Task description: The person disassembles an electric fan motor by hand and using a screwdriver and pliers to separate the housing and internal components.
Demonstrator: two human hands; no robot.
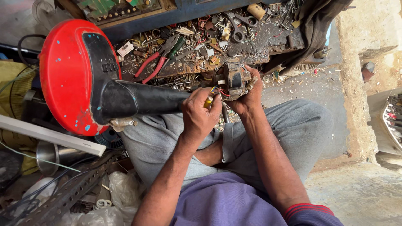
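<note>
Sitting cross-legged in grey trousers (pixel 268 138), the person works just above the lap: the left hand (pixel 200 115) is pinched shut on a small yellow-handled tool (pixel 208 101), its tip aimed toward one o'clock at the coloured wires (pixel 221 92). Just beside it, at three o'clock, the right hand (pixel 248 97) is clenched around the small, dark, grimy motor assembly (pixel 231 78), cupping it from below and the right so the part sits above the fingers. That assembly caps the end of a black plastic tapered fan column (pixel 146 99), whose long axis runs from nine to three o'clock across the knees, ending at nine o'clock in a round red plastic base (pixel 65 75). The left hand is the nearer one to the wires. Farther off, at twelve o'clock, a cluttered tray (pixel 276 42) holds red-handled pliers (pixel 153 62), scissors (pixel 238 27) and loose screws.
</note>
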